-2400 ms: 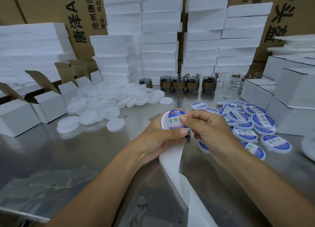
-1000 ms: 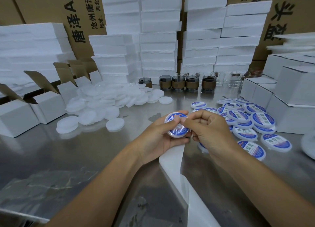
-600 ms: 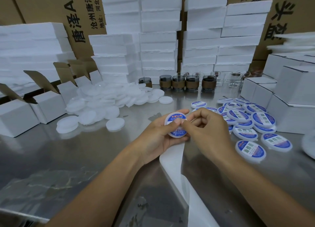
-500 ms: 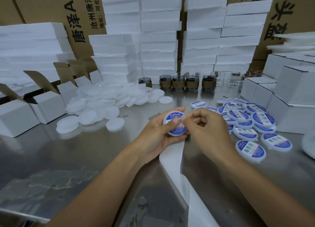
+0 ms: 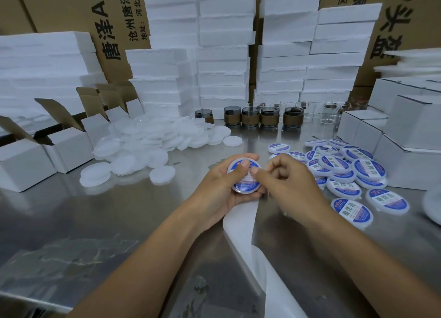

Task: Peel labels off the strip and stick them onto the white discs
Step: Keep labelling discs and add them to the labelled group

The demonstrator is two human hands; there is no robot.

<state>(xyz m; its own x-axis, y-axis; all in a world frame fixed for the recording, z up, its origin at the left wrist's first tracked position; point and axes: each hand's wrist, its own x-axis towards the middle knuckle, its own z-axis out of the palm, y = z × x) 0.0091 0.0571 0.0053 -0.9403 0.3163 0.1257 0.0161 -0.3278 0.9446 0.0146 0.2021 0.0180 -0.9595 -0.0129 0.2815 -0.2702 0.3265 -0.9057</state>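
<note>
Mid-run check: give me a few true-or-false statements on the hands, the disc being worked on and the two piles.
1. The left hand grips a disc that carries a blue and white label. True.
2. The right hand hangs idle, touching nothing. False: its thumb presses on that disc's label.
3. The plain white discs lie heaped at the left. True.
4. The labelled discs stand in one neat tower. False: they lie loose and overlapping on the table, at the right.
5. The backing strip trails from under the hands toward the camera. True.
</note>
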